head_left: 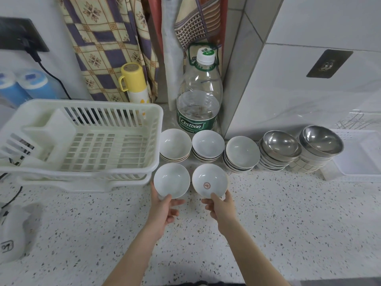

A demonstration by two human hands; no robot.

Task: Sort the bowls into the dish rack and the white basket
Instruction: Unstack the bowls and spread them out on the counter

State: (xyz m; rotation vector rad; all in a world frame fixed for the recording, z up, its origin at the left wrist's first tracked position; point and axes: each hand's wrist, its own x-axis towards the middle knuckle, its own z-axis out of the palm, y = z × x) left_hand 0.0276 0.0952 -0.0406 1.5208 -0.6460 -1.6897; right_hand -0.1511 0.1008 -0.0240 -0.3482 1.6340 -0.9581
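My left hand (165,209) grips a plain white bowl (171,179) by its near rim, just right of the cream dish rack (86,174). My right hand (221,207) holds a second white bowl (209,180) with a red mark at its centre. Behind them stand three stacks of white bowls (175,144) (208,145) (241,152). Two stacks of steel bowls (280,146) (320,141) follow to the right. The white basket (358,174) lies at the far right edge, partly cut off.
A large water bottle (199,100) and a yellow flask (134,83) stand against the back wall with hanging cloths. A black cable (51,75) runs down from a wall socket. A white appliance (14,232) sits at the left on the speckled counter (288,223).
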